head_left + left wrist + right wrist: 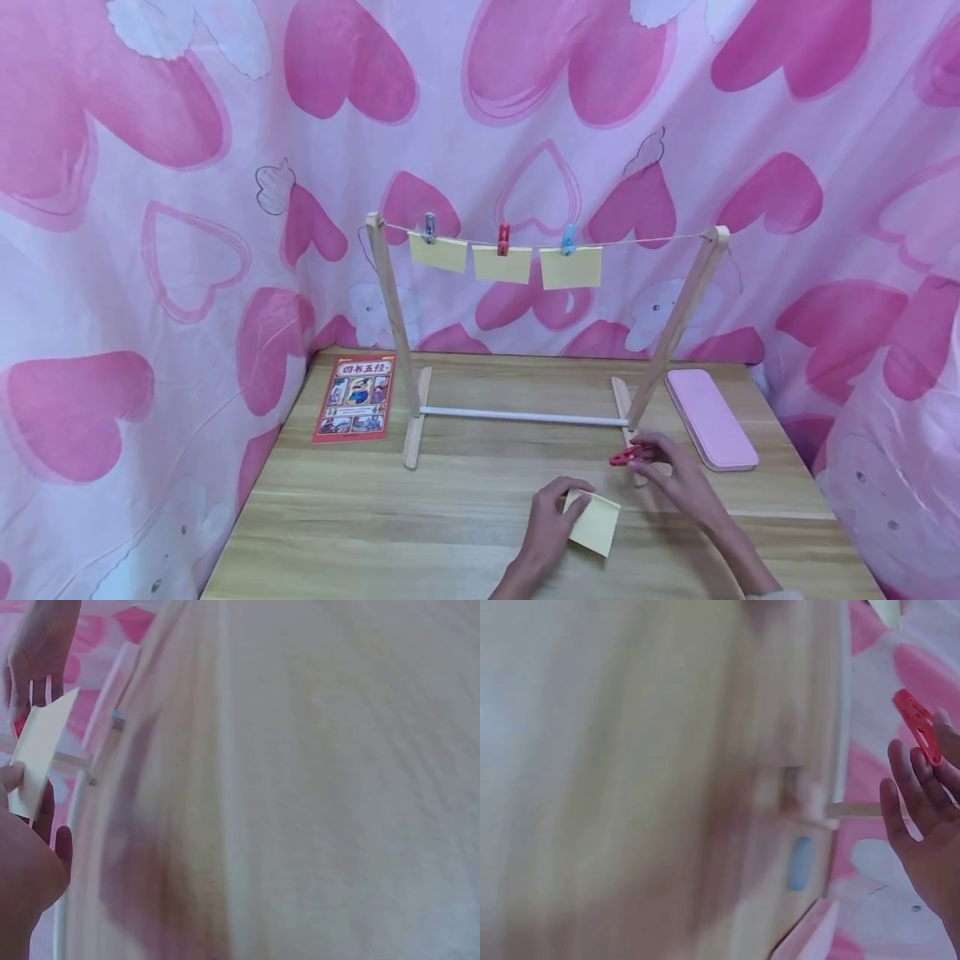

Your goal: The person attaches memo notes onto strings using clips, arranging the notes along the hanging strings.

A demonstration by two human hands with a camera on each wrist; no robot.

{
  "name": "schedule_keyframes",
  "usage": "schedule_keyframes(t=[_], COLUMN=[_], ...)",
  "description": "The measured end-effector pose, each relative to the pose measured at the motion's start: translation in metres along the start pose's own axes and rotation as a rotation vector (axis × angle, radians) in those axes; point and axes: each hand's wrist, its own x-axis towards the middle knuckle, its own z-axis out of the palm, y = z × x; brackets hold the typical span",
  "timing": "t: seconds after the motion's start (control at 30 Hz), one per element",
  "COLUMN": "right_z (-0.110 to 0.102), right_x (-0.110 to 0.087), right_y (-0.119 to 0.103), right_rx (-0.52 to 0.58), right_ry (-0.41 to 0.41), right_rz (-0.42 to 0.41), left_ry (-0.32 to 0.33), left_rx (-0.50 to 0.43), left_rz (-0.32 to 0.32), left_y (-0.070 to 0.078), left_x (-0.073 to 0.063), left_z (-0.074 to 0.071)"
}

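Between thumb and fingers my left hand (549, 523) pinches a pale yellow sticky note (597, 528), held by its upper left part above the table. To its right, my right hand (681, 482) holds a red clothespin (622, 457) by one end, in front of the rack's right foot. The right wrist view shows the same red clothespin (916, 726) between thumb and fingertips, other fingers extended. Three yellow notes hang from a string (637, 241) on a wooden rack (686, 321), under a grey clothespin (430, 228), a red one (503, 240) and a light blue one (568, 240).
A white rod (525, 416) joins the rack's feet low over the wooden table (465, 508). At the left lies a red comic-style booklet (354, 398); at the right, a pink case (711, 419). A small blue object (800, 864) lies near the rack's foot. Pink heart-patterned curtain (187, 350) surrounds the table.
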Motion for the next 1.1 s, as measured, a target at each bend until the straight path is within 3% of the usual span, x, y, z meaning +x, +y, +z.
schedule_keyframes(t=[0.1,0.2,0.3,0.57,0.7,0.87,0.97,1.1], right_z=[-0.006,-0.010,-0.013,-0.016,-0.024,-0.048,-0.065,-0.087], right_x=[0.007,0.011,0.013,0.018,0.031,0.058,0.077,0.103], right_y=[-0.012,-0.022,-0.028,-0.050,-0.070,-0.102,-0.124,-0.151], right_rx=[0.124,0.205,0.225,0.188,0.160,0.095,0.043,-0.082], right_ry=[-0.017,-0.036,-0.032,-0.009,-0.032,-0.095,-0.122,-0.080], right_rz=[0.112,0.159,0.154,0.132,0.113,0.065,-0.002,-0.116], left_ry=[0.015,0.031,0.070,0.231,0.277,0.278,0.265,0.267], left_rx=[-0.028,-0.033,-0.051,-0.264,-0.288,-0.264,-0.193,-0.103], left_rz=[-0.038,-0.048,-0.074,-0.239,-0.291,-0.261,-0.209,-0.157], left_y=[0.008,0.014,0.018,0.030,0.042,0.064,0.080,0.106], left_x=[0.001,0.000,0.000,0.000,0.003,0.014,0.025,0.043], left_z=[-0.001,-0.002,-0.001,0.002,-0.003,-0.013,-0.020,-0.029])
